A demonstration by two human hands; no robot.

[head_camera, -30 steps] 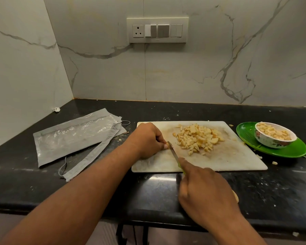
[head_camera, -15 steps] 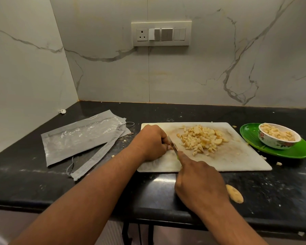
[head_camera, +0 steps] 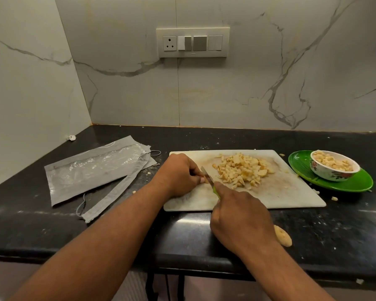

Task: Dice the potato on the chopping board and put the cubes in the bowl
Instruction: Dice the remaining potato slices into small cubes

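A white chopping board (head_camera: 291,198) lies on the black counter with a heap of diced potato cubes (head_camera: 241,170) on its far middle. My left hand (head_camera: 178,174) sits curled on the board's left part, its fingertips pinching a small potato piece that is mostly hidden. My right hand (head_camera: 241,222) grips a green-handled knife (head_camera: 207,175), whose blade points away from me and touches down beside the left fingertips. A floral bowl (head_camera: 332,166) with potato cubes inside stands on a green plate (head_camera: 356,183) to the right of the board.
A grey plastic pouch (head_camera: 91,170) and a grey strip lie left of the board. A potato piece (head_camera: 282,235) lies on the counter near the front edge, by my right wrist. Small scraps are scattered around the plate. Marble walls close the back and left.
The view has shifted slightly. The knife blade has moved closer to my left fingertips, and my right hand has edged forward toward the board.
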